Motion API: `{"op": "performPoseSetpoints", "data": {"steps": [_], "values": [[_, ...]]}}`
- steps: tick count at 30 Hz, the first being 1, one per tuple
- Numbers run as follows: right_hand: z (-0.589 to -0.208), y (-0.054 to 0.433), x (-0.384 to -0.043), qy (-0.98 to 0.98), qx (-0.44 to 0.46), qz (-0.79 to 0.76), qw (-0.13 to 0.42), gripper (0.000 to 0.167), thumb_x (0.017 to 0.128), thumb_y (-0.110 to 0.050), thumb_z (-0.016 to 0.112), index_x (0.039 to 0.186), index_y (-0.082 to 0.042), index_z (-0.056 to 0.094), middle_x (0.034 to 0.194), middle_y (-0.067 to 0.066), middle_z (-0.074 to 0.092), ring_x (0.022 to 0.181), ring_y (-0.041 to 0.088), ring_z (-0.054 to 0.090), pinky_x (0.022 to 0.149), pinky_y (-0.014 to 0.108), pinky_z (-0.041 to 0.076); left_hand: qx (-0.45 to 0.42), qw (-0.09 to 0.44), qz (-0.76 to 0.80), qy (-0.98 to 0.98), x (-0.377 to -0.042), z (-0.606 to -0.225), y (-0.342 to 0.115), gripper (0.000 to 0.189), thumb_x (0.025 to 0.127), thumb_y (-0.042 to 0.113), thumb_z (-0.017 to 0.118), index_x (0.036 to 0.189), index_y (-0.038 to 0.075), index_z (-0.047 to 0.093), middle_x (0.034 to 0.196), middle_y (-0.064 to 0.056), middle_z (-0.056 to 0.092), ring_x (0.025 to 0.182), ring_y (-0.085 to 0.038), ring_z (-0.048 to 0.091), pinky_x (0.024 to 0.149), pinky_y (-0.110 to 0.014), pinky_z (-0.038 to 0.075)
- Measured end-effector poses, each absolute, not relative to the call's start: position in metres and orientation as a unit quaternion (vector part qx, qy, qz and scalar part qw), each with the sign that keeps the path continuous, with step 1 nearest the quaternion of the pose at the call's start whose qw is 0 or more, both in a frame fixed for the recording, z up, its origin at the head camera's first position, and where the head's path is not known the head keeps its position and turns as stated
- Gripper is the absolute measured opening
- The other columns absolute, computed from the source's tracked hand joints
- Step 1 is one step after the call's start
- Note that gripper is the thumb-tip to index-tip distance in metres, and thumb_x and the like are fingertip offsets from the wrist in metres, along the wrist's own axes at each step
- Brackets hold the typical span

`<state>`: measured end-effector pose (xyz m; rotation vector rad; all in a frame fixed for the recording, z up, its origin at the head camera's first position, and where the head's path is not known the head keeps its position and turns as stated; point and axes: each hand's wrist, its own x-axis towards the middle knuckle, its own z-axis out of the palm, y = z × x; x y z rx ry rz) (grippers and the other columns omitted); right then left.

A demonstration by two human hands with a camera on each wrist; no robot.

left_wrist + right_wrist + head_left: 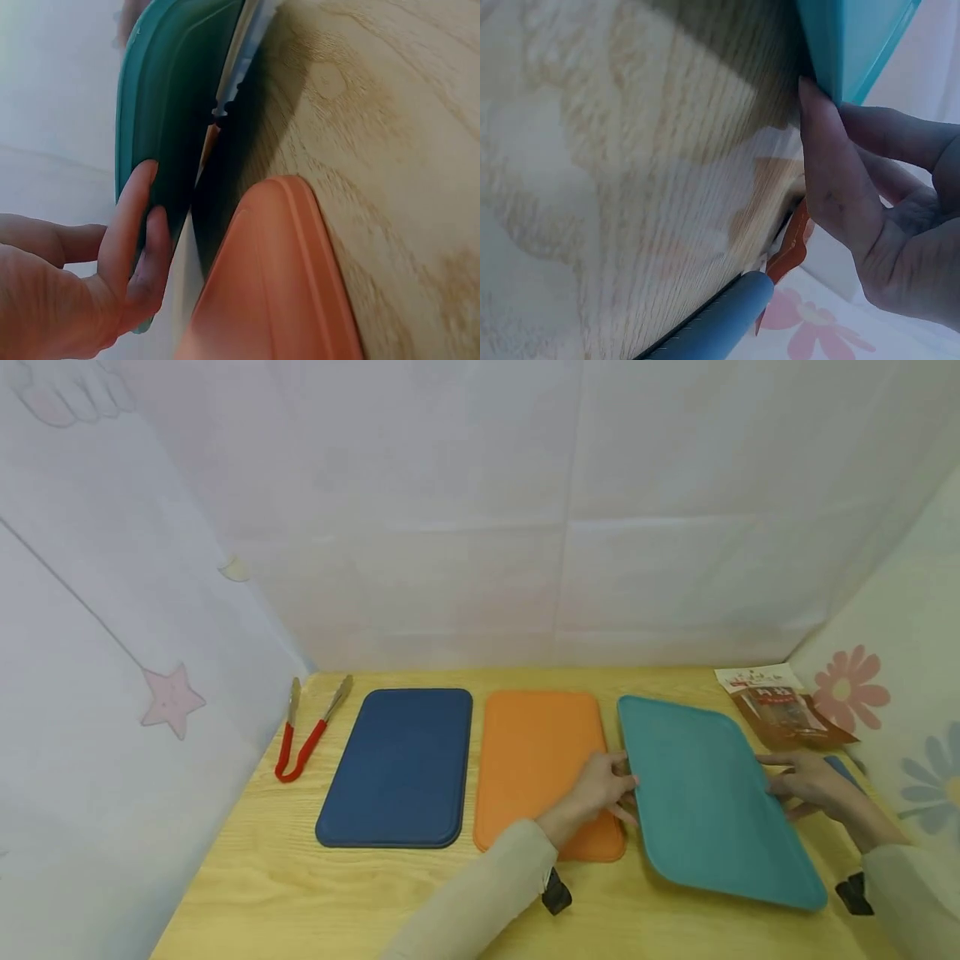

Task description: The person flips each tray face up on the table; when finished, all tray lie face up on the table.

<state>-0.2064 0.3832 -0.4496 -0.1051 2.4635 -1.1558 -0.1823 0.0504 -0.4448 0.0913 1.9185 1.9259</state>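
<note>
Both hands hold a teal rectangular tray (697, 793) with rounded corners, tilted and raised off the table at the right. My left hand (603, 785) pinches its left edge, above the right side of an orange tray (536, 752). In the left wrist view, fingers (131, 225) of that hand press the teal tray's underside near the rim. My right hand (813, 785) grips the opposite edge between thumb and fingers, as the right wrist view shows. Left of the orange tray lies a dark blue tray (401, 764).
Red-handled tongs (303, 739) lie spread at the far left of the wooden table (247, 860). A brown and white food packet (783, 706) sits in the back right corner. A blue object (727, 315), partly hidden by my right arm in the head view, lies near it. Fabric walls surround the table.
</note>
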Motion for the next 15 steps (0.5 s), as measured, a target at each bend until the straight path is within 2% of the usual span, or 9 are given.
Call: {"op": "performPoseSetpoints", "data": {"steps": [4,10,15], "values": [[-0.447,0.39,-0.204,0.894,-0.027,-0.399,0.201,0.063,0.091,0.0,0.052,0.141,0.021,0.02,0.109,0.039,0.059,0.084,0.032,0.067,0.063,0.044,0.058,0.025,0.209,0.689,0.694,-0.181,-0.448,0.059,0.053,0.093,-0.006,0.057,0.144,0.0,0.042,0.085,-0.016,0.058,0.072,-0.04,0.064,0.055,-0.046,0.057],[-0.444,0.389,-0.209,0.902,-0.022,-0.388,0.188,0.063,0.089,0.0,0.052,0.141,0.021,0.023,0.113,0.042,0.056,0.086,0.033,0.067,0.061,0.043,0.058,0.019,0.199,0.67,0.715,-0.185,-0.451,0.063,0.051,0.093,-0.009,0.054,0.143,0.0,0.044,0.081,-0.021,0.062,0.069,-0.044,0.064,0.057,-0.05,0.057],[-0.445,0.386,-0.219,0.908,-0.012,-0.38,0.177,0.063,0.085,0.002,0.051,0.14,0.021,0.026,0.103,0.037,0.062,0.08,0.03,0.067,0.057,0.043,0.057,0.038,0.184,0.621,0.761,-0.19,-0.455,0.067,0.032,0.093,-0.012,0.05,0.124,-0.006,0.059,0.071,-0.021,0.06,0.062,-0.04,0.065,0.052,-0.045,0.057]]}}
